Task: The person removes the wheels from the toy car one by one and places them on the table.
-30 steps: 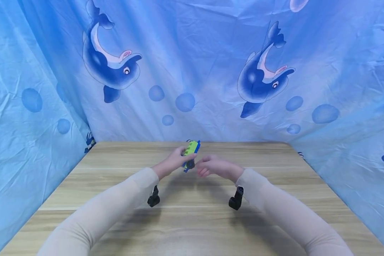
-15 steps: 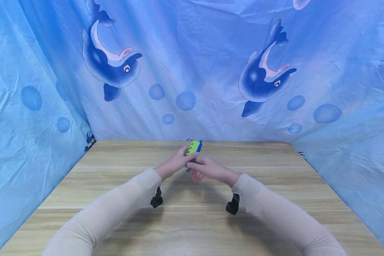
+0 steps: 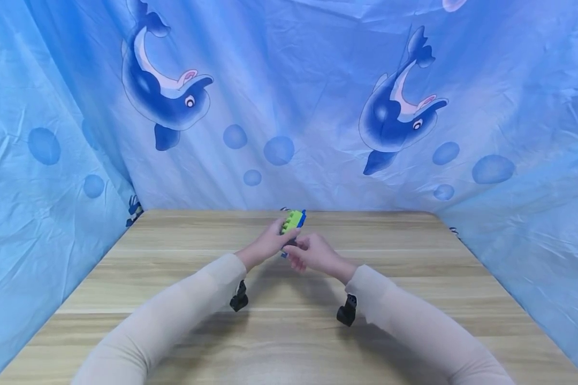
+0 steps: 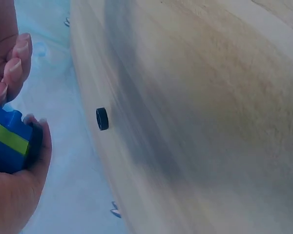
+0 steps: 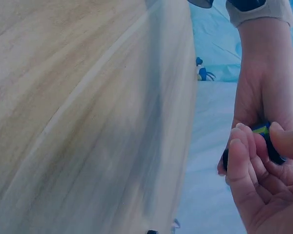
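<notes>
My left hand point(image 3: 268, 244) grips a toy car point(image 3: 293, 220) of lime-green and blue building bricks, held up above the far part of the table. In the left wrist view the car's blue studs and a green stripe point(image 4: 10, 136) show between thumb and fingers. My right hand point(image 3: 320, 253) is at the car's near end, its fingers curled. The right wrist view has its thumb and fingers pinching a black wheel point(image 5: 274, 150) on the car. Fingers hide much of the wheel and the car's lower end. A loose black wheel point(image 4: 102, 119) stands on the table.
The wooden table point(image 3: 289, 342) spreads beneath both forearms. Behind it and along its sides hangs a blue curtain point(image 3: 289, 96) with printed dolphins. Black wrist cameras point(image 3: 347, 311) hang under the cuffs.
My right hand has moved left from beside the car onto its wheel end, covering the wheel. My left hand and the car have shifted slightly right.
</notes>
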Demonstrator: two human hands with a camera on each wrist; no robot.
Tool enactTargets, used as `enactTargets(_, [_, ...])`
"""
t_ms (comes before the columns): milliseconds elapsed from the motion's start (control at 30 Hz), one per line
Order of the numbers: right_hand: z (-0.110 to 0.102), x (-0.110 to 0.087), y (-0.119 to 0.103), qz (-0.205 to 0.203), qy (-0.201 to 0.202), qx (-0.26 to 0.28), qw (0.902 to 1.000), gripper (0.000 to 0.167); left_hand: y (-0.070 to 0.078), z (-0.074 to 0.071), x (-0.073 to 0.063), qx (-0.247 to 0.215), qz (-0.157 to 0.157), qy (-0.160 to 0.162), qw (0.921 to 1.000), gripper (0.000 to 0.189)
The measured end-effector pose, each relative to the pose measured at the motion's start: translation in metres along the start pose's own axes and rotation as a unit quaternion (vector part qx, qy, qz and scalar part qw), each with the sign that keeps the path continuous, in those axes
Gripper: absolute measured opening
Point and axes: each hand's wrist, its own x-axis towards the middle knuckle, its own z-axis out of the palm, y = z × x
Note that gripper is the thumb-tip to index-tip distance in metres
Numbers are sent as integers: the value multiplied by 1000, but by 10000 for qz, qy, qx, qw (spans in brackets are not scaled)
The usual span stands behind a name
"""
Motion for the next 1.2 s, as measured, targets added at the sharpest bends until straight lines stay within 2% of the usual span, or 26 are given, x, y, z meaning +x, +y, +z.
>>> enactTargets(167, [-2,1,3,-97,-120,-61,9999,35,-2,2,0,-205,-9,20,9998,49])
enactTargets(300, [-4,1,9,141,-275,345,9989,39,-7,2,-1,-288,-73,13,9996,50])
enactTargets(433, [-4,1,13,404,73,838,9956,38,-5,2,-1,-160,-192,70,9997,55])
enactTargets(567, [-6,1,12,604,632,1253,9883,30,-2,3,0,-155,-237,129,9995,51])
enactTargets(633, [-8,2,10,619,760,1448,9846,27,-1,3,1,-192,-243,173,9994,48])
enactTargets(900, [-23,9,15,614,854,2088,9723,33,-4,1,1,-601,-462,191,9969,54])
enactTargets(1033, [-34,13,22,912,972,2377,9622,33,-9,-2,-1,-735,-491,195,9959,53])
enactTargets(1200, [-45,18,34,1342,1132,2765,9449,36,-13,-5,-2,-571,-485,241,9969,50])
